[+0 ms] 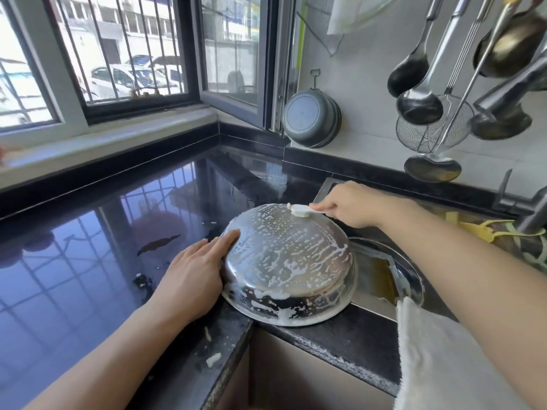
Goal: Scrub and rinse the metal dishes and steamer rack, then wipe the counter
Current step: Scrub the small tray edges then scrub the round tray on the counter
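A round metal dish (288,261) lies upside down on the counter's edge beside the sink, its bottom streaked with white soap foam. My left hand (194,273) rests flat against the dish's left side, fingers spread over its rim. My right hand (352,204) grips a small white brush (300,209), whose head touches the far edge of the dish. A second metal dish (411,270) with brownish water sits in the sink to the right, partly hidden by my right arm.
The glossy black counter (103,261) stretches left, with wet spots and food scraps near my left hand. A white cloth (438,350) hangs over the sink's front edge. Ladles and a wire skimmer (432,128) hang on the wall, near a grey pan (310,119). Yellow peels (488,229) lie by the faucet (532,211).
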A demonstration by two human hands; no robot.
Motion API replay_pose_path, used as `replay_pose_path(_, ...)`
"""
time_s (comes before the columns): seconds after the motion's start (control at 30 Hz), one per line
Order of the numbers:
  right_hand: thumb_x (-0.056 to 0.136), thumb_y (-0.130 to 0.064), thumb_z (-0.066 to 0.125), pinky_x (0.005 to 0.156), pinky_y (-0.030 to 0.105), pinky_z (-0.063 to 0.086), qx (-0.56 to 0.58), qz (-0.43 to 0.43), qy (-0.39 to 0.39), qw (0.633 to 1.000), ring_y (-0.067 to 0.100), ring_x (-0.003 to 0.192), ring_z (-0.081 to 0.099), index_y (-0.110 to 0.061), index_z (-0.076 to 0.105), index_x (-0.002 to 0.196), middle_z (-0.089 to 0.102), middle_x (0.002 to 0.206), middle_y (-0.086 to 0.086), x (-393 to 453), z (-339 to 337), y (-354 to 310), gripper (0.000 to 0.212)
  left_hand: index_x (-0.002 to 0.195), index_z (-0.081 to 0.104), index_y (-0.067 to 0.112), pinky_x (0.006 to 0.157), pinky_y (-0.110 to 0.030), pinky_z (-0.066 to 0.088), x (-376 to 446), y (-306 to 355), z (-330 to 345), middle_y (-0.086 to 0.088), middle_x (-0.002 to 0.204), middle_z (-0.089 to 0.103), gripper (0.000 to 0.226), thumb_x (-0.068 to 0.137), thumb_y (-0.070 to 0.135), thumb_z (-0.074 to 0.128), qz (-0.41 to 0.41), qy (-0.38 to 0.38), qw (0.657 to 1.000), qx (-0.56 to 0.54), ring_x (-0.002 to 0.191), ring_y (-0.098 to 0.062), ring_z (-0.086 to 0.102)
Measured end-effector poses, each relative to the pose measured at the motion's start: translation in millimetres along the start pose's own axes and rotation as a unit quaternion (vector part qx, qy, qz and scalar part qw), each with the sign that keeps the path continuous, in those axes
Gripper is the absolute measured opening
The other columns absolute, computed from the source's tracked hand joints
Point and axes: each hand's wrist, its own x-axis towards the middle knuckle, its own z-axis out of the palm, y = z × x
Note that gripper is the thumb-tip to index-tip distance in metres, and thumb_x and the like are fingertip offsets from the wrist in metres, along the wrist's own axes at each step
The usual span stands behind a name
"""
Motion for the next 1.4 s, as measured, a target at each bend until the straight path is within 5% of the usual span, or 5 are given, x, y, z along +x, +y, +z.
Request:
replay_pose_path(0.27, 0.107, -0.03, 0.048, 0.075, 0.042, 0.05, -0.013, 0.036, 0.028, 0.999, 0.018, 0.085, 0.056, -0.05, 0.059, 0.135, 0.054, 0.09, -0.009, -46.7, 13.4, 39.6, 0.037, 0.162, 0.002, 0.045, 0.12, -0.038, 0.03, 4.9, -5.1, 1.8, 0.007, 0.163, 0.041, 0.083, 0.095, 0.012, 0.038, 0.002, -0.006, 1.0, 0.021, 0.154, -0.022, 0.029)
replay_pose_path(0.6, 0.105, -0.021, 0.052, 0.074, 0.022, 0.045, 0.186, 0.088, 0.106, 0.973, 0.009, 0.082, 0.057, -0.046, 0.058, 0.137, 0.053, 0.084, -0.018, -110.1, 71.2, 55.5, 0.041, 0.163, 0.009, 0.043, 0.114, -0.037, 0.033, 4.6, 5.6, -5.6, 0.003, 0.162, 0.042, 0.083, 0.095, 0.006, 0.04, -0.014, -0.035, 0.999, 0.036, 0.151, -0.023, 0.033)
replay_pose_path(0.9, 0.104, -0.03, 0.044, 0.075, 0.049, 0.054, 0.104, 0.044, 0.063, 0.992, 0.02, 0.081, 0.059, -0.064, 0.046, 0.136, 0.056, 0.088, -0.009, -150.2, 69.9, 34.9, 0.047, 0.164, 0.007, 0.042, 0.114, -0.038, 0.034, 3.5, 13.9, -8.2, -0.002, 0.161, 0.043, 0.081, 0.097, 0.008, 0.038, -0.025, -0.051, 0.997, 0.059, 0.149, -0.026, 0.036)
replay_pose_path(1.1, 0.107, -0.023, 0.041, 0.089, 0.044, 0.054, 0.082, 0.107, 0.072, 0.988, 0.034, 0.11, 0.061, -0.047, 0.052, 0.143, 0.057, 0.138, 0.007, -82.4, 38.9, 38.1, 0.044, 0.161, 0.01, 0.048, 0.119, -0.035, 0.031, 0.6, 13.2, -11.5, 0.004, 0.164, 0.038, 0.078, 0.099, 0.009, 0.035, -0.028, -0.049, 0.998, 0.041, 0.151, -0.022, 0.034)
replay_pose_path(1.4, 0.096, -0.01, 0.044, 0.066, 0.039, 0.043, -0.001, 0.013, 0.047, 0.999, 0.023, 0.086, 0.057, -0.049, 0.053, 0.138, 0.049, 0.094, -0.008, -135.5, 39.3, 27.6, 0.058, 0.162, 0.01, 0.046, 0.113, -0.037, 0.036, -2.7, 25.9, -13.4, 0.003, 0.163, 0.04, 0.074, 0.102, 0.014, 0.036, -0.04, -0.045, 0.995, 0.082, 0.145, -0.027, 0.044)
